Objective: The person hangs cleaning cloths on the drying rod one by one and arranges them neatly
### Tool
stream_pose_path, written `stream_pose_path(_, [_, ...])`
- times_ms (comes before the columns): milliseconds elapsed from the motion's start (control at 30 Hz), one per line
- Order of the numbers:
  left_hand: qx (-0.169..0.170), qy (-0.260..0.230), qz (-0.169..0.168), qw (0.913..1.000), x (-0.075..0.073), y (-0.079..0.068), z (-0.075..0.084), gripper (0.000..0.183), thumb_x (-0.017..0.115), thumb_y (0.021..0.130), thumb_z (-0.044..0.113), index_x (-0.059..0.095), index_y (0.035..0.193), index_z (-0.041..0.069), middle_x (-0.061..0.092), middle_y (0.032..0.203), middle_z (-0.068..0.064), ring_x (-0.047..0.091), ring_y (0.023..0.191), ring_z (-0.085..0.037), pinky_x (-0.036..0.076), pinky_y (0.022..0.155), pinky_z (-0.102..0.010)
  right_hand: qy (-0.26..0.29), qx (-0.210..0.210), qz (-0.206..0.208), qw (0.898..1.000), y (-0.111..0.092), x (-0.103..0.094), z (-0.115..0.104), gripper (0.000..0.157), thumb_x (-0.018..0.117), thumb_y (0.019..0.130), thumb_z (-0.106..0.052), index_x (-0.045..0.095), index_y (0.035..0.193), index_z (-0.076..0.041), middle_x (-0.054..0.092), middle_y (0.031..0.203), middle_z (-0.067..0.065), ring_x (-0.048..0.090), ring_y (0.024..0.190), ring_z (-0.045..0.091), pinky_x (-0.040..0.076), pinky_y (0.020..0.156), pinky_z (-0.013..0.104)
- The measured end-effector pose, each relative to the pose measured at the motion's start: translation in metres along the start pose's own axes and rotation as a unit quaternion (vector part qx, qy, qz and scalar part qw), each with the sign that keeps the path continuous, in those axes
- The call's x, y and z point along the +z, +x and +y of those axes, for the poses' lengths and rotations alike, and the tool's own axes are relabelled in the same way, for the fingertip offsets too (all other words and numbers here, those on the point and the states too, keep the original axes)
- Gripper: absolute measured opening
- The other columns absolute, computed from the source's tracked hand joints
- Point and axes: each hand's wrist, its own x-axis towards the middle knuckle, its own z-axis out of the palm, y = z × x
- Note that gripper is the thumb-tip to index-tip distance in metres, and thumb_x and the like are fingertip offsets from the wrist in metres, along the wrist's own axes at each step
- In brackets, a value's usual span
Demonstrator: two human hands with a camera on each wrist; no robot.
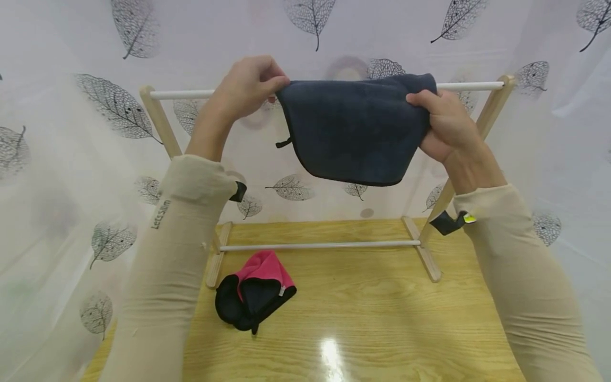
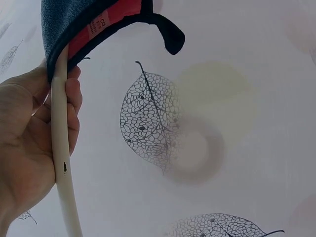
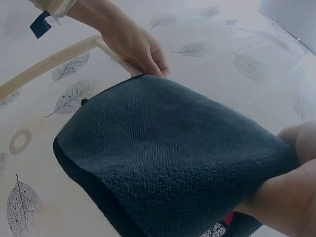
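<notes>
A dark blue towel-like cloth (image 1: pixel 353 132) with black edging is draped over the white top bar (image 1: pixel 181 94) of a wooden rack. At its upper left corner, my left hand (image 1: pixel 248 87) pinches the edge against the bar, fingers behind and thumb in front. My right hand (image 1: pixel 446 124) grips the right side, thumb on the front face and the other fingers behind the fabric. The left wrist view shows a pink-red inner side with a label (image 2: pixel 98 24) and a black hanging loop (image 2: pixel 172 37).
A pink and black cloth item (image 1: pixel 262 289) lies crumpled on the wooden table (image 1: pixel 363 318), near the rack's left foot (image 1: pixel 219 260). A lower white bar (image 1: pixel 320 245) joins the two feet. Behind the rack hangs a pale curtain (image 1: pixel 305 207) printed with leaves.
</notes>
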Motion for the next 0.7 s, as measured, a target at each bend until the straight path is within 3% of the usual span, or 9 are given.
stream_pose_path(200, [-0.006,-0.001,-0.002,1.0000,-0.001,0.000,0.000,0.034,0.054,0.109,0.032,0.064,0.129,0.006,0.066,0.112,-0.006,0.062,0.098,-0.018,0.046,0.083,-0.029,0.043,-0.035,-0.036,0.998,0.000,-0.009,-0.005,0.015,0.054,0.100,0.012,0.055,0.114,0.011,0.060,0.119,0.017,0.065,0.102,0.027,0.054,0.086,0.032])
stream_pose_path(267, [-0.007,0.001,-0.002,1.0000,-0.001,-0.001,0.000,0.034,0.054,0.109,0.032,0.064,0.129,0.006,0.066,0.113,-0.007,0.062,0.098,-0.018,0.047,0.083,-0.029,0.052,-0.043,-0.025,0.997,0.000,-0.012,-0.009,0.008,0.057,0.098,0.014,0.054,0.104,0.010,0.058,0.113,0.017,0.063,0.098,0.028,0.053,0.083,0.033])
stream_pose_path(433, [-0.006,0.003,-0.002,1.0000,-0.002,-0.001,0.001,0.035,0.054,0.109,0.031,0.064,0.130,0.006,0.067,0.114,-0.007,0.062,0.098,-0.019,0.047,0.084,-0.029,0.087,-0.057,0.023,0.994,0.000,-0.018,-0.019,0.018,0.063,0.089,0.023,0.055,0.088,0.008,0.059,0.099,0.018,0.066,0.087,0.031,0.056,0.075,0.036])
stream_pose_path(567, [-0.007,-0.002,-0.004,1.0000,-0.002,-0.001,0.002,0.034,0.054,0.109,0.031,0.065,0.129,0.005,0.067,0.112,-0.007,0.062,0.098,-0.019,0.047,0.084,-0.029,0.091,-0.068,0.052,0.992,0.001,-0.023,-0.028,0.018,0.065,0.085,0.027,0.062,0.088,0.010,0.063,0.094,0.020,0.069,0.079,0.033,0.059,0.068,0.038])
stream_pose_path(700, [-0.009,-0.003,-0.008,0.9999,-0.002,0.000,0.001,0.034,0.054,0.109,0.032,0.065,0.128,0.006,0.067,0.111,-0.006,0.062,0.097,-0.018,0.047,0.084,-0.028,0.091,-0.078,0.068,0.990,0.003,-0.026,-0.036,0.025,0.062,0.085,0.029,0.062,0.099,0.008,0.063,0.102,0.018,0.069,0.085,0.033,0.059,0.073,0.039])
